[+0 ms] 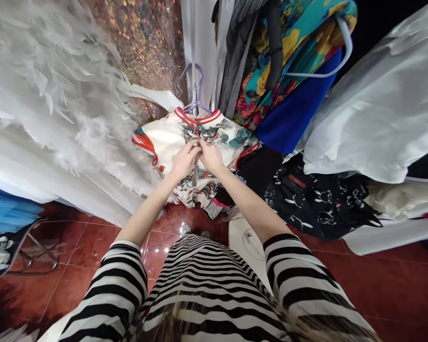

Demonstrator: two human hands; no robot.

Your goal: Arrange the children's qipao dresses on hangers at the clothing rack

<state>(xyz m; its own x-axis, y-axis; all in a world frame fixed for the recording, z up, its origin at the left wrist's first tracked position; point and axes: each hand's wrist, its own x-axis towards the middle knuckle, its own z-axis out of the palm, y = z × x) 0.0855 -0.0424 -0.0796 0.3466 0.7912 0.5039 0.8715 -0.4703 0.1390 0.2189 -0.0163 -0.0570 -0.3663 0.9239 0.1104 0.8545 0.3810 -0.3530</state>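
Observation:
A white patterned shirt with red-and-white striped collar trim and red sleeve edges hangs on a purple hanger in front of me. My left hand and my right hand meet at the upper front opening of the shirt, just below the collar. The fingers of both hands are bent and pinched on the cloth edges there. Below them the front hangs parted. Any button or fastener between the fingertips is hidden.
White feathered clothing and a sequined garment hang at left. To the right are a floral garment, blue cloth, white satin and a black printed bag. A folding metal frame stands on the red tiled floor.

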